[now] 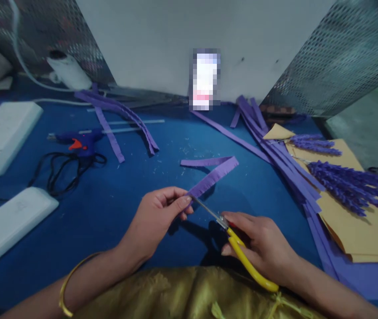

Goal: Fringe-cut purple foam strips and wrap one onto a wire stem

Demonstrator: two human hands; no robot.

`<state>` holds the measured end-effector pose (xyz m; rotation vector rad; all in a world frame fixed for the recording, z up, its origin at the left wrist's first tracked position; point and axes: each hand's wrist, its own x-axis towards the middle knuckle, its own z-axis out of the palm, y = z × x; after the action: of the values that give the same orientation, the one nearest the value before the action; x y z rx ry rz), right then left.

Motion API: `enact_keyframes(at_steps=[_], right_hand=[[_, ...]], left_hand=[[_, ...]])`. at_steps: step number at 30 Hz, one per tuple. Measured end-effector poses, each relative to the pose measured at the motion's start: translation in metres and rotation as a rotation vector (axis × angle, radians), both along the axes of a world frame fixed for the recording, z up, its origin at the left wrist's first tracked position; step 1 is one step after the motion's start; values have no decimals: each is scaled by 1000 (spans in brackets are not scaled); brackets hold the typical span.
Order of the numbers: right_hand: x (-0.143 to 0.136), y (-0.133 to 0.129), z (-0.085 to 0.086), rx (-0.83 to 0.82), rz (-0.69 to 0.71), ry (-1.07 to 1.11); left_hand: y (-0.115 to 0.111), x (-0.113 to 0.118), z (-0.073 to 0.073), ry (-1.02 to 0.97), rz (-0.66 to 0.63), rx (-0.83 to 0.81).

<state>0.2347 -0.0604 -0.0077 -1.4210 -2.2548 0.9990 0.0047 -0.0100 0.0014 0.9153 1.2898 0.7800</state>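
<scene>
My left hand [165, 204] pinches one end of a purple paper strip [214, 176] between thumb and fingers. The strip runs up to the right, folds back on itself and lies with its far end on the blue table. In my right hand [258, 239] is a pair of scissors with yellow handles [250, 263]. Their blades point up and left and meet the strip's lower edge beside my left thumb. Whether the blades are parted is hard to see.
A blue glue gun [87, 139] with a black cord lies at left, near white boxy objects [13, 226]. More purple strips [125, 113] lie behind. At right are bundled strips [275, 150], brown paper [371, 235] and purple flower sprigs [345, 181]. A phone [205, 79] leans at the back.
</scene>
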Motion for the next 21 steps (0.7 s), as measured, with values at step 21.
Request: enact_keyframes(at_steps=[21], right_hand=[[-14, 9, 28, 270, -97, -65]], left_hand=[[7, -1, 28, -72, 11, 232]])
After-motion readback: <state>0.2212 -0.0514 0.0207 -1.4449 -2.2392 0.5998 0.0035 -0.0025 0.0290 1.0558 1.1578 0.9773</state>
